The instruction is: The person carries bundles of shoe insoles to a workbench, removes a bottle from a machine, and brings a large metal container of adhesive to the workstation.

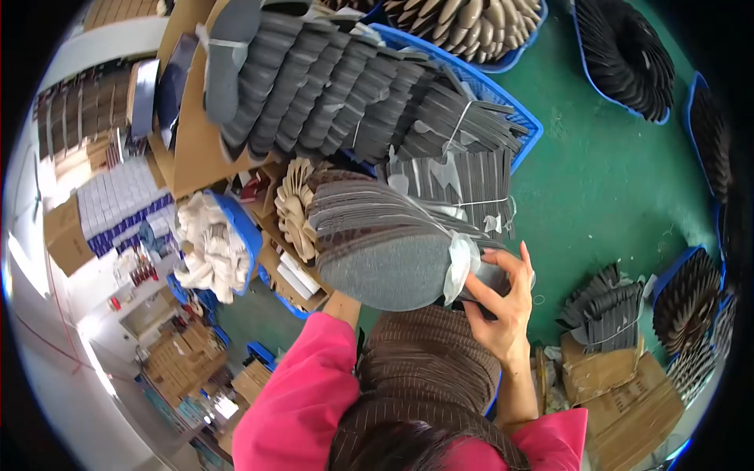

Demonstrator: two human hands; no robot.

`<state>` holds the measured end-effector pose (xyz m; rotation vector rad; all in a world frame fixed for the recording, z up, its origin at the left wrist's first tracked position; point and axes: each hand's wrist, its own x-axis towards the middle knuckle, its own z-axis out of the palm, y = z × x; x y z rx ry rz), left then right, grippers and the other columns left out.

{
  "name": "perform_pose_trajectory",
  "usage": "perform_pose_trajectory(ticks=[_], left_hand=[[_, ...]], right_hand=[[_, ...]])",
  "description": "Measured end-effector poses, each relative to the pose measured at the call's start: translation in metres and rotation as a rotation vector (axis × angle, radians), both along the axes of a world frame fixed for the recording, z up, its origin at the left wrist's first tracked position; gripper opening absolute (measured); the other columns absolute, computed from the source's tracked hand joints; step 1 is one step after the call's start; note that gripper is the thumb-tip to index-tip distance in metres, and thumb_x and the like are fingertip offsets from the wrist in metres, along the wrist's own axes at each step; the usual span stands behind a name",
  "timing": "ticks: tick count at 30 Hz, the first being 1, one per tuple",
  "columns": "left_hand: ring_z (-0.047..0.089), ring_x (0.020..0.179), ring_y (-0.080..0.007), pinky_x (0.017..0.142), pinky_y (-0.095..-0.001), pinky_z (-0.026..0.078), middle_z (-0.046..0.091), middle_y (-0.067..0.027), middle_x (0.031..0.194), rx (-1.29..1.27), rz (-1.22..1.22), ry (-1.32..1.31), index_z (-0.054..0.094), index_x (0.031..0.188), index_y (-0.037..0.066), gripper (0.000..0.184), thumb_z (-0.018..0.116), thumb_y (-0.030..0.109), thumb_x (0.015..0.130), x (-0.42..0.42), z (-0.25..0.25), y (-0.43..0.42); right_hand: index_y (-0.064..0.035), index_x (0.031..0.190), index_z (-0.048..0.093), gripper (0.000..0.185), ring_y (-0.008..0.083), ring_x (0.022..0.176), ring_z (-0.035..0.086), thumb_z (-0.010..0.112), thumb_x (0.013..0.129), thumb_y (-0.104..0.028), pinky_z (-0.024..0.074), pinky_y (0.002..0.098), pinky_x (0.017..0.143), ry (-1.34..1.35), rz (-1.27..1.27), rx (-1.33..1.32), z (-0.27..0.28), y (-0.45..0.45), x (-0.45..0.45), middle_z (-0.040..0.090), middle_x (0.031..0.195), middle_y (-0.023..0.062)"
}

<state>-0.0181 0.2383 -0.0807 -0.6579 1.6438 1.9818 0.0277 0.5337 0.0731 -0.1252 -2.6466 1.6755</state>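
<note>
A thick bundle of grey insoles (385, 267) lies fanned out in front of me, wrapped near its narrow end by a white strip (460, 265). My right hand (506, 306) is closed around that narrow end, thumb and fingers curved beside the strip. From the left, my left forearm (342, 306) reaches under the bundle, which hides the hand and its fingers. Just beyond is another tied bundle of grey insoles (479, 184), with torn white paper on it.
Rows of grey insoles (314, 86) fill a cardboard box and a blue basket (525, 129) ahead. Beige pieces (294, 208) and white pieces (212, 251) sit at left. A tied grey bundle (609, 314) rests on cardboard boxes (628, 400) at right. Blue-rimmed baskets (628, 59) stand on the green floor (605, 188).
</note>
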Motion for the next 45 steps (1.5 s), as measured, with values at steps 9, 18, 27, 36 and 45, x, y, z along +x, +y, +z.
perform_pose_trajectory(ticks=[9,18,27,36,45], left_hand=[[0.042,0.125,-0.028,0.105,-0.0353,0.035,0.045,-0.016,0.135,-0.098,0.222,-0.082,0.047,0.13,0.004,0.045,0.052,0.024,0.09,0.023,-0.005,-0.034],[0.044,0.123,-0.0275,0.103,-0.0354,0.035,0.046,-0.0164,0.134,-0.195,0.324,-0.14,0.047,0.129,0.001,0.045,0.052,0.019,0.088,0.026,-0.016,-0.061],[0.046,0.12,-0.027,0.101,-0.0355,0.036,0.048,-0.0168,0.132,-0.326,0.349,-0.18,0.047,0.128,-0.001,0.044,0.053,0.014,0.087,0.018,-0.03,-0.082],[0.049,0.118,-0.0265,0.1,-0.0356,0.036,0.049,-0.0172,0.131,-0.587,-0.096,0.003,0.047,0.126,-0.004,0.043,0.054,0.008,0.085,-0.057,-0.072,-0.067],[0.046,0.121,-0.0288,0.104,-0.0361,0.032,0.048,-0.0223,0.131,-0.491,-0.979,0.64,0.039,0.129,-0.014,0.056,0.061,0.003,0.081,-0.064,0.023,0.166]], right_hand=[[-0.0225,0.091,0.072,0.043,0.0279,0.1,0.056,0.073,0.054,-0.001,0.031,0.0539,0.101,0.122,0.012,0.051,-0.003,-0.027,0.027,0.049,0.101,0.0074],[-0.0242,0.087,0.073,0.042,0.0274,0.098,0.057,0.072,0.051,-0.003,0.0321,0.0529,0.099,0.18,-0.013,0.107,-0.013,-0.041,0.036,0.05,0.097,0.0061],[-0.0244,0.086,0.073,0.042,0.0277,0.099,0.057,0.071,0.05,-0.002,0.0316,0.0531,0.1,0.189,-0.02,0.088,-0.02,-0.043,0.045,0.051,0.099,0.0065],[-0.0056,0.135,0.032,0.096,0.0396,0.104,0.053,0.08,0.053,-0.013,0.0411,0.0458,0.088,0.027,-0.312,0.067,-0.042,-0.014,0.037,0.052,0.12,0.0218],[0.0047,0.129,0.04,0.09,0.0226,0.113,0.048,0.085,0.052,-0.008,0.0341,0.0332,0.102,-0.317,-1.281,-0.896,-0.082,0.073,0.166,0.051,0.123,0.0121]])
